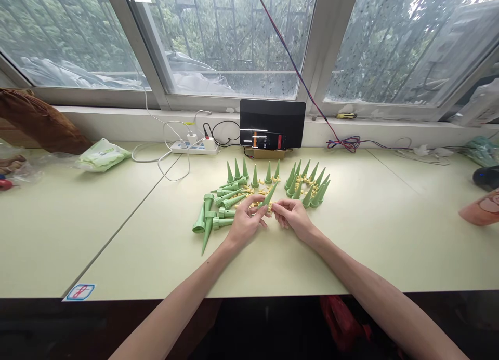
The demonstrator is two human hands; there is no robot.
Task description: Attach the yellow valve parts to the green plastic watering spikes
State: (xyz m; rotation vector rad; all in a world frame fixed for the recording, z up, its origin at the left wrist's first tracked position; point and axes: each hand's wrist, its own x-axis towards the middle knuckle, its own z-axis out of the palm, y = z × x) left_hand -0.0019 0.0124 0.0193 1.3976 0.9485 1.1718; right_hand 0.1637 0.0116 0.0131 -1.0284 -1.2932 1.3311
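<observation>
My left hand [248, 217] is closed around a green plastic plant-watering spike [269, 194], its tip pointing up and to the right. Close beside it, my right hand [293, 216] pinches with thumb and forefinger near the spike's base; whatever sits in that pinch is too small to make out. Several green spikes lie on their sides left of my hands, among them a spike [209, 230] pointing toward me. Behind and to the right, several more spikes [307, 196] stand upright on their wide ends. Small yellow pieces [307, 182] are scattered between them.
At the back a black tablet [273, 122] leans by the window, a phone [268, 141] in front of it. A power strip [195, 147] with white cables lies left of that. A tissue pack [103, 155] is at the left, an orange-pink object [481, 208] at the right.
</observation>
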